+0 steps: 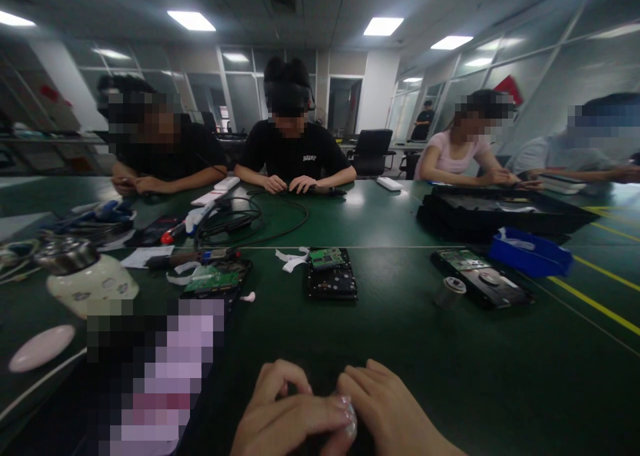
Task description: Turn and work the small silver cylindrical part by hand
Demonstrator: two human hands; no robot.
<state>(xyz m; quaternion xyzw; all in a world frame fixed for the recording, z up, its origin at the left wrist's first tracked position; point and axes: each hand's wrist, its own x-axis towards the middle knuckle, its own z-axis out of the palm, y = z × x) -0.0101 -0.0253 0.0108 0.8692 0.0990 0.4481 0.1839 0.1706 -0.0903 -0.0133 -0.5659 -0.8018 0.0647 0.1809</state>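
At the bottom edge both hands meet over the green table: the left hand curls with its fingers bent inward, the right hand lies beside it, and between their fingertips sits a small pale, shiny object that both seem to pinch, though what it is cannot be told. To the left lies a pink oval lid, with a white jar behind it. Further out on the table sit a hard drive with its green circuit board up, another green circuit board to its left, and a third opened drive near a blue tray. A coil of black cable lies beyond, in front of a person in a black shirt seated across the table
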